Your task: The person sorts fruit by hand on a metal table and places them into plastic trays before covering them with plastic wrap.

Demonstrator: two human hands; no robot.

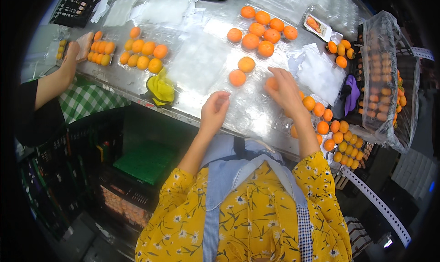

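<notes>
My left hand (pixel 215 112) hovers over the near edge of the metal table, fingers slightly curled with nothing in them. With my right hand (pixel 288 95) I grasp an orange persimmon (pixel 271 83), partly covered by my fingers, over a clear plastic tray (pixel 245 105) with round hollows. Two persimmons (pixel 246 64) sit at the tray's far end. Beyond it stands a filled group of persimmons (pixel 257 29) in clear packaging. Under and beside my right forearm lie several loose persimmons (pixel 319 109), some hidden by the arm.
A co-worker's hand (pixel 73 51) touches a pack at the far left, near filled trays (pixel 142 53). A yellow cloth item (pixel 161 88) lies at the table's edge. Clear sheets (pixel 197 60) cover the middle. At right stand a plastic-lined crate (pixel 390 83) and a purple item (pixel 350 93).
</notes>
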